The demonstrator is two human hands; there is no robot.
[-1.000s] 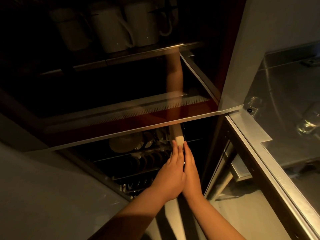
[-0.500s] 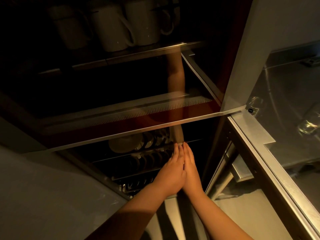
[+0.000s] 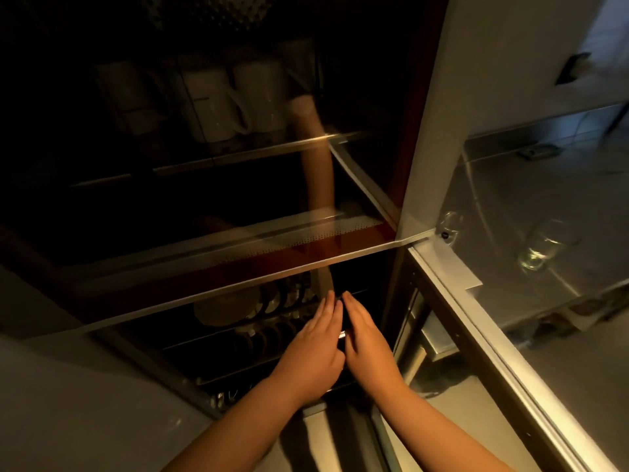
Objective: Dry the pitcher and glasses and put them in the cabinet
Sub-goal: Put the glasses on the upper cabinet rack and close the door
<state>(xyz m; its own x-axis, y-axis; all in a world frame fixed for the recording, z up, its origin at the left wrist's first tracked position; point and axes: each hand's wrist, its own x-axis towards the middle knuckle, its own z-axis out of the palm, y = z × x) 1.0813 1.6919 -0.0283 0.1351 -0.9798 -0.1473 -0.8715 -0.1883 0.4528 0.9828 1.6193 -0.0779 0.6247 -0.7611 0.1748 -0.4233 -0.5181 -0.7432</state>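
No legible writing or brand marks anywhere; scene is dim and the far shelves are blurred.

Left hand (image 3: pixel 315 352) and right hand (image 3: pixel 369 345) sit side by side at frame centre, slightly toward 6 o'clock, both palms down, fingers straight and together, pointing toward 12 o'clock. Index edges nearly touch; a thin dark gap runs between them with a small bright glint in it. Neither hand grips anything: both flat and released. Forearms enter from 6 o'clock, left from lower left, right from lower right, converging in a V.

Hands are over the lower rack (image 3: pixel 238 335) of the cabinet (image 3: pixel 422 131); whether they touch anything I cannot tell. Plates (image 3: pixel 224 308) stand on edge in that rack at about 9 o'clock of the hands. A glass door panel (image 3: pixel 204 260) hangs above the hands and reflects a forearm.

Upper shelf at 11 o'clock holds white mugs (image 3: pixel 235 100), handles visible.

Task items: two clear glasses (image 3: pixel 541 247) and (image 3: pixel 451 221) on the steel counter (image 3: pixel 544 185) at 3 o'clock, well apart from the hands. The nearer-right one looks tilted or lying over; blur makes that uncertain. Pitcher can't be made out.
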